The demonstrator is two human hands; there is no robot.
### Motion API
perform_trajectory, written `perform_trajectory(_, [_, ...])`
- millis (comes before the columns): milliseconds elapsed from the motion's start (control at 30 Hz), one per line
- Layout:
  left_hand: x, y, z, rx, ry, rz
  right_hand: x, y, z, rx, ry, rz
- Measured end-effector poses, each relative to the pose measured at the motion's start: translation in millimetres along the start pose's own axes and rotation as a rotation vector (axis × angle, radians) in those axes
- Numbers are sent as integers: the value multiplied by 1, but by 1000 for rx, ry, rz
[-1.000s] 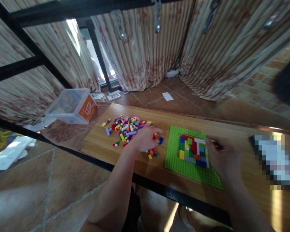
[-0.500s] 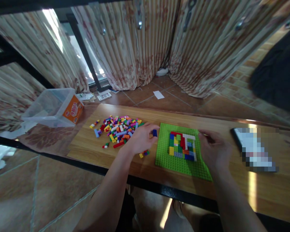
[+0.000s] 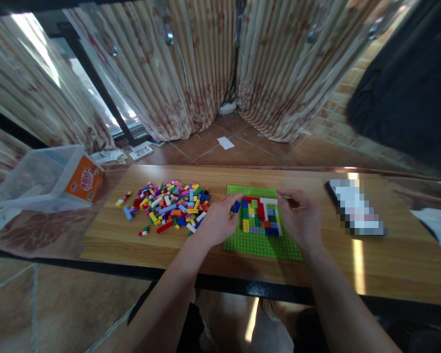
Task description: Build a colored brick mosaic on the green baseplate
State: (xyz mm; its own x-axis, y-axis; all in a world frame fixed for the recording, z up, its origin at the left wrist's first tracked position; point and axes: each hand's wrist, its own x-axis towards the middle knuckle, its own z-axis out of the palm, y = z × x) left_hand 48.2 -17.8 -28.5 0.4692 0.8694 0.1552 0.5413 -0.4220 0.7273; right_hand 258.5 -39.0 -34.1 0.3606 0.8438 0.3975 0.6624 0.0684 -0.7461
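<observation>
A green baseplate (image 3: 259,245) lies on the wooden table (image 3: 389,264) with a patch of coloured bricks (image 3: 260,215) built on it. My left hand (image 3: 215,223) is at the plate's left edge, fingers pinched on a small blue brick (image 3: 235,207). My right hand (image 3: 301,220) rests on the plate's right side, fingers curled beside the built patch; I cannot make out anything in them. A pile of loose coloured bricks (image 3: 169,206) lies left of my left hand.
A clear plastic tub (image 3: 40,179) with an orange label stands at the table's left end. A pixelated flat object (image 3: 356,213) lies right of the baseplate. Striped curtains (image 3: 206,68) hang behind, over a tiled floor. A dark cloth (image 3: 411,88) hangs at the upper right.
My left hand has left the loose bricks with a blue brick and moved right to the baseplate's edge. The view has swung right.
</observation>
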Motion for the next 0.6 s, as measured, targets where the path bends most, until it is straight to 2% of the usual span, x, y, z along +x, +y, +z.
perform_trajectory(400, [7, 6, 13, 22, 12, -99, 0, 1, 0, 3, -34, -28])
perform_trajectory(600, [10, 7, 16, 37, -5, -79, -1, 4, 0, 9, -43, -56])
